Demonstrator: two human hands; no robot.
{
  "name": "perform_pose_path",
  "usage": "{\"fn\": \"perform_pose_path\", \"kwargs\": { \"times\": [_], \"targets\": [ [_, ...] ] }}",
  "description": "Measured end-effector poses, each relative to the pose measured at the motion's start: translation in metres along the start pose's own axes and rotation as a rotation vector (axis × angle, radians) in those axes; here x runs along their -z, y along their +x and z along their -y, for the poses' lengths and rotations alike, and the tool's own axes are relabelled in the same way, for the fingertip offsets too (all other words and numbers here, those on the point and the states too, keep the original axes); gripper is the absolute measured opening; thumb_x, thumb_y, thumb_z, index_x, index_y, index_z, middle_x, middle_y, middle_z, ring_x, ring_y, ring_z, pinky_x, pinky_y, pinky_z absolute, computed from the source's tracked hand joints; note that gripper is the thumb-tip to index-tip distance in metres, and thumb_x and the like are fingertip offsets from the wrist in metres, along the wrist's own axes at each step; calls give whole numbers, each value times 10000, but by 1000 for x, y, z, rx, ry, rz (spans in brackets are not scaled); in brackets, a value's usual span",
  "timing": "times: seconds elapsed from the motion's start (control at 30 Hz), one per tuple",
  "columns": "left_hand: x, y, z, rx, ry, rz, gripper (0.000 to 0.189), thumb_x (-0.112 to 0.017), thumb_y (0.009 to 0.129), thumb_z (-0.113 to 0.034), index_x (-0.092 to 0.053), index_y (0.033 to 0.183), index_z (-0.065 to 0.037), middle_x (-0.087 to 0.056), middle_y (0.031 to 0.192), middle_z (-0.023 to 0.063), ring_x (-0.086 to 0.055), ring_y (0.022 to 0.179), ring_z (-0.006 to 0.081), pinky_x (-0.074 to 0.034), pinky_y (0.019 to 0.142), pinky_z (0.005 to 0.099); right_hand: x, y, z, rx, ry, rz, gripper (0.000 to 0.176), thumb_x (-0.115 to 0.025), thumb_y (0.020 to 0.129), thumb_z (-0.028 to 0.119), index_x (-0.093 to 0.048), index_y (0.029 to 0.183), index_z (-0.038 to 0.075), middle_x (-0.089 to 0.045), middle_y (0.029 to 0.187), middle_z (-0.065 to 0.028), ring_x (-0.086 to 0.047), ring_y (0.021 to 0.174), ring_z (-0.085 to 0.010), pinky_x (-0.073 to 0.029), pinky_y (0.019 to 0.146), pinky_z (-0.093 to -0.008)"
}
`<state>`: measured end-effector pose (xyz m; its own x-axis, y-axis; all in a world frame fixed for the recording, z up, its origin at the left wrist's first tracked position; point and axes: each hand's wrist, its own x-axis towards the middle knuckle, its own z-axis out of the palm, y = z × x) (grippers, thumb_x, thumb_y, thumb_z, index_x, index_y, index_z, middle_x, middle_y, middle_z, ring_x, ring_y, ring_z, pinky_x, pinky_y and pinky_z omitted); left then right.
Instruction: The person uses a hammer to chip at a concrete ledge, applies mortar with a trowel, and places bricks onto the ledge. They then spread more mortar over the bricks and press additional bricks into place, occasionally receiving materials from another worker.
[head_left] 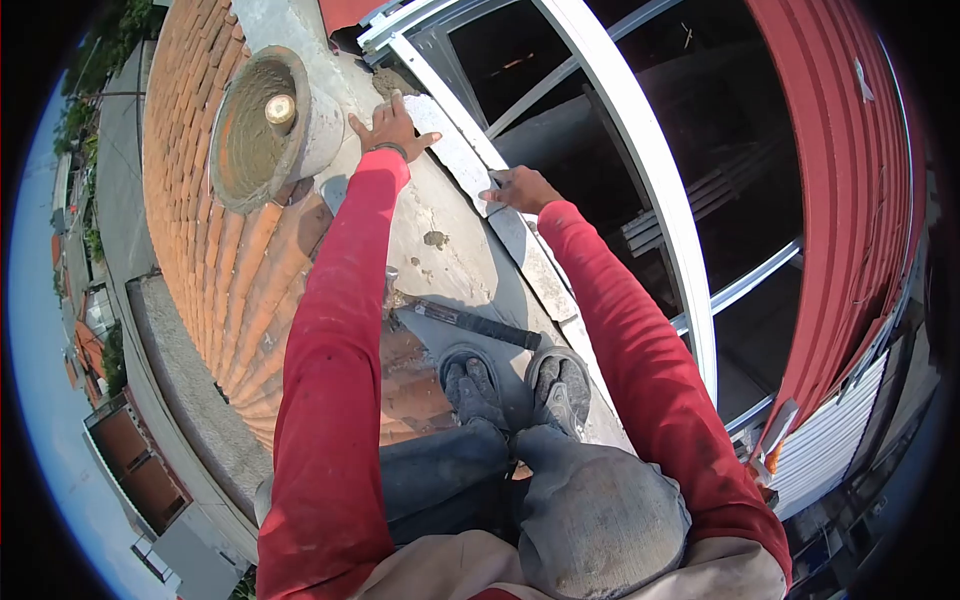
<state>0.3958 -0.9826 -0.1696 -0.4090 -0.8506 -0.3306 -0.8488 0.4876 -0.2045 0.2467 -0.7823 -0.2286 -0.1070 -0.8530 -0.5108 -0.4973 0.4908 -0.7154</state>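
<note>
My left hand (392,128) lies with its fingers spread on the upper end of a pale stone strip (445,140) along the ledge. Lower on the same row, my right hand (515,188) has its fingers curled over the strip's edge by a joint; what is between them, if anything, is too small to tell. A bucket of wet mortar (245,150) with a round-ended handle standing in it is left of my left hand. A hammer (465,322) with a dark grip lies on the concrete ledge (440,260) in front of my feet.
Orange roof tiles (190,130) slope away at the left. White metal beams (640,130) frame a dark opening at the right, with red corrugated sheet (840,180) beyond it. My shoes (475,385) stand on the narrow ledge. Mortar lumps dot the concrete.
</note>
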Motion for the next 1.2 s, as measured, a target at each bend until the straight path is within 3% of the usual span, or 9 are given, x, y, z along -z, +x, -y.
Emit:
{"fn": "perform_pose_path", "kwargs": {
  "times": [0.07,0.13,0.3,0.37,0.47,0.53,0.7,1.03,1.2],
  "targets": [
    [-3,-14,5,-109,-41,-130,1233,-662,694,-769,-67,1563,-127,-269,1570,155,-240,1465,287,-21,1138,691,-1,-8,-24,24,244,-80,572,-758,820,445,-649,1257,92,-697,1098,-203,-672,1029,-345,-505,907,-399],
    [-11,-11,11,-164,-102,-211,1290,-658,634,-824,-82,1564,-138,-183,1607,154,-228,1470,308,-29,1132,705,1,-23,-36,-55,245,-192,532,-755,835,413,-655,1245,89,-707,1072,-194,-684,993,-343,-514,879,-411],
    [-18,-11,5,-176,3,-240,1279,-640,586,-868,-153,1559,-194,-248,1597,79,-362,1413,299,-47,1102,754,0,-34,-17,11,138,-116,557,-685,867,489,-643,1255,92,-711,1008,-201,-685,964,-359,-521,854,-422],
    [-17,-13,4,-165,18,-236,1294,-638,570,-878,-155,1559,-197,-271,1587,84,-370,1408,296,-52,1098,759,-12,-22,-8,55,31,-87,572,-606,888,556,-645,1228,98,-702,938,-202,-678,943,-376,-524,830,-447],
    [-20,-13,3,-152,46,-287,1267,-607,571,-903,-209,1546,-198,-313,1567,88,-413,1380,299,-78,1084,772,-19,-11,9,21,-135,-154,512,-604,900,525,-660,1168,93,-693,930,-193,-677,927,-378,-520,813,-475],
    [-35,-3,8,-182,3,-391,1240,-625,598,-873,-213,1544,-184,-353,1541,100,-424,1366,296,-115,1071,779,-21,-4,3,23,-88,-123,497,-599,907,513,-663,1140,79,-687,939,-190,-673,918,-380,-517,809,-483],
    [-38,0,11,-189,-1,-368,1238,-630,600,-867,-214,1544,-182,-359,1537,99,-428,1364,294,-116,1071,778,-21,0,2,-36,-25,-42,525,-654,882,495,-661,1166,53,-686,945,-220,-672,922,-387,-511,821,-476],
    [-31,-4,10,-175,-2,-339,1233,-640,605,-855,-216,1544,-178,-370,1530,97,-434,1358,290,-117,1070,778,-20,0,4,-18,24,-74,548,-680,873,474,-648,1212,45,-684,978,-243,-673,950,-389,-511,846,-453],
    [-32,-6,5,-191,-5,-327,1230,-645,607,-848,-217,1543,-176,-376,1526,96,-438,1356,288,-117,1070,777,-20,3,-2,-78,-55,-68,559,-677,875,487,-670,1108,-21,-681,955,-257,-654,934,-427,-509,833,-444]
  ]
}}
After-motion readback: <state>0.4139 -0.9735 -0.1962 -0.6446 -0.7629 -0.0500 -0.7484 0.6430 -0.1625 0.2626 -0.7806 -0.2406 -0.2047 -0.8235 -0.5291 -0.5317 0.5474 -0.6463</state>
